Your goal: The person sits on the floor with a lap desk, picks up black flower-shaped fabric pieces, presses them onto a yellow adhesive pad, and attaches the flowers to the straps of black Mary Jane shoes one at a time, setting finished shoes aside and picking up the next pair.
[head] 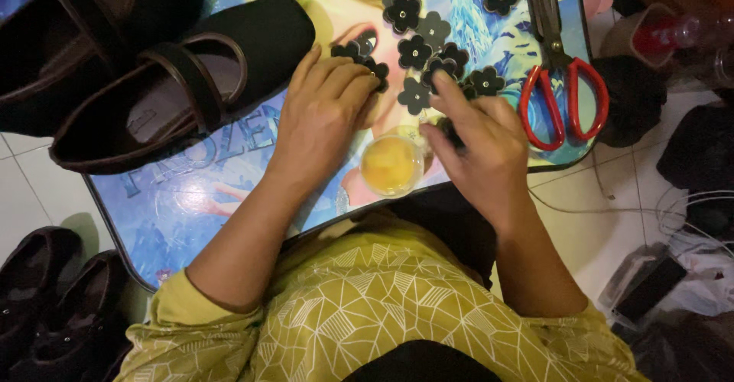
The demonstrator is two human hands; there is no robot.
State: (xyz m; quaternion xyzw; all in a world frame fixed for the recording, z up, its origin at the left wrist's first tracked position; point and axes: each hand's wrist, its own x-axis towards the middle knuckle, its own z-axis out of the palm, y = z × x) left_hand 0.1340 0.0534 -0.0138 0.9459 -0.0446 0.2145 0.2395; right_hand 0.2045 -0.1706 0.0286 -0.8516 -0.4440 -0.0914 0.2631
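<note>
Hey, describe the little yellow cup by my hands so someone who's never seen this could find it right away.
Start at the blue picture tray on the lap and go to its near edge. Between the left hand and right hand sits a small clear cup of yellow liquid. It is the only round, yellow thing there; the neighbours are black flowers and red scissors.
</note>
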